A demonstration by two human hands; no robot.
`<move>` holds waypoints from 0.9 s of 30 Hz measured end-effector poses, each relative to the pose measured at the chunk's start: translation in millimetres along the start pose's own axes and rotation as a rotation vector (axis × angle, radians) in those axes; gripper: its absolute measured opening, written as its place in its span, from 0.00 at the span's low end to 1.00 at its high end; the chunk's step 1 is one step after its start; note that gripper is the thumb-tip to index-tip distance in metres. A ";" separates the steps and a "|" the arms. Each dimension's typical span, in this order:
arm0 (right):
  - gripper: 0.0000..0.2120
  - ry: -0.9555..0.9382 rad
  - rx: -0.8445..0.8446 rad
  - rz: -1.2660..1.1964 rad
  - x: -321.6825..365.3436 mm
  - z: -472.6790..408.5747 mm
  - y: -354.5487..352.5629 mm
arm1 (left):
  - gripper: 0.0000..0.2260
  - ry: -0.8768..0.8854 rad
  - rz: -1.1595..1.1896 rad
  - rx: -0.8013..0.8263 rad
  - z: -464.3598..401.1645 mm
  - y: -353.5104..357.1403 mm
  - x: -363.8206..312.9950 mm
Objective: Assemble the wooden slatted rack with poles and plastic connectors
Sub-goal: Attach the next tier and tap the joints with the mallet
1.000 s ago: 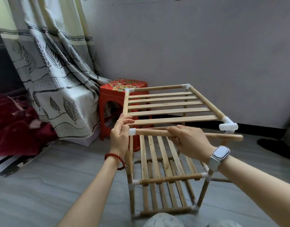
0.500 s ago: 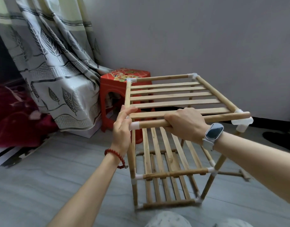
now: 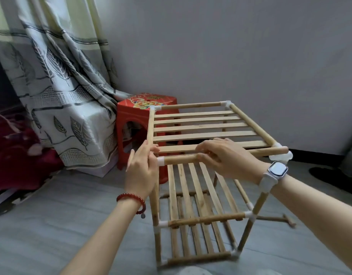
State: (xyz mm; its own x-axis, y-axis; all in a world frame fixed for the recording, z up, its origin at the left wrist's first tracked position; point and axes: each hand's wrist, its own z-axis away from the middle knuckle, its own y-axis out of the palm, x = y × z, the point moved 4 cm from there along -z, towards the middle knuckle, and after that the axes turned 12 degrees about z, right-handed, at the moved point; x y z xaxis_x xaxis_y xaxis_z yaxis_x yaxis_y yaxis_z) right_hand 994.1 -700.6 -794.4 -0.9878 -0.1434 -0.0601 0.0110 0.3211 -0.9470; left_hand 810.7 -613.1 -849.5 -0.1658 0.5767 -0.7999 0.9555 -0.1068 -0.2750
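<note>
Left hand (image 3: 142,169) hides rack's near-left corner; its grip unclear.
</note>
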 end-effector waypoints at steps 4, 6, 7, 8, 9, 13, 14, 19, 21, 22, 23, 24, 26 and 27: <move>0.11 0.418 -0.306 0.105 -90.9 39.4 -19.4 | 0.08 0.245 -0.417 -0.131 4.8 23.8 -42.9; 0.14 0.684 -0.172 0.014 -132.3 55.2 -14.1 | 0.11 0.336 -0.462 -0.048 8.7 47.5 -61.1; 0.16 0.761 -0.073 -0.130 -146.1 62.9 -8.7 | 0.13 0.370 -0.478 0.018 12.2 63.7 -69.0; 0.17 0.797 -0.015 -0.321 -152.6 67.8 -1.4 | 0.14 0.401 -0.503 0.072 16.4 77.8 -73.6; 0.18 0.829 -0.006 -0.523 -154.8 73.2 3.7 | 0.13 0.432 -0.531 0.105 19.7 90.2 -76.4; 0.17 0.824 -0.109 -0.887 -135.7 85.0 8.0 | 0.10 0.548 -0.528 0.073 16.5 88.6 -61.9; 0.17 0.806 -0.108 -0.904 -129.9 86.9 7.6 | 0.10 0.571 -0.515 0.075 13.4 80.9 -56.3; 0.11 0.670 0.021 -1.382 -85.9 97.9 14.9 | 0.17 0.462 -0.520 0.178 -8.0 38.6 -36.2; 0.10 0.680 0.058 -1.419 -78.3 97.6 19.4 | 0.21 0.349 -0.487 0.204 -9.6 26.6 -33.3; 0.10 0.733 0.048 -1.395 -79.5 94.5 20.3 | 0.23 0.307 -0.456 0.215 -8.7 23.0 -35.2; 0.12 0.801 0.031 -1.360 -83.6 89.9 20.5 | 0.24 0.291 -0.428 0.229 -7.2 23.4 -40.2; 0.15 0.862 0.028 -1.313 -88.2 84.5 20.9 | 0.24 0.301 -0.405 0.258 -4.3 27.4 -48.6; 0.20 0.920 0.107 -1.199 -93.3 72.0 19.7 | 0.23 0.390 -0.401 0.333 7.6 47.4 -72.2; 0.22 0.918 0.173 -1.123 -94.3 65.4 20.2 | 0.22 0.447 -0.425 0.360 15.0 61.6 -85.0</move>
State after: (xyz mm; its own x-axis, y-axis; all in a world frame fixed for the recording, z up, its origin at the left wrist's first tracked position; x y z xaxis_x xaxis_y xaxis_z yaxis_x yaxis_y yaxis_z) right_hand 1097.6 -741.9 -828.5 -0.2376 0.4191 0.8763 -0.8639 0.3213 -0.3879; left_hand 880.0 -680.9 -806.5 -0.3164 0.8965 -0.3102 0.6775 -0.0153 -0.7354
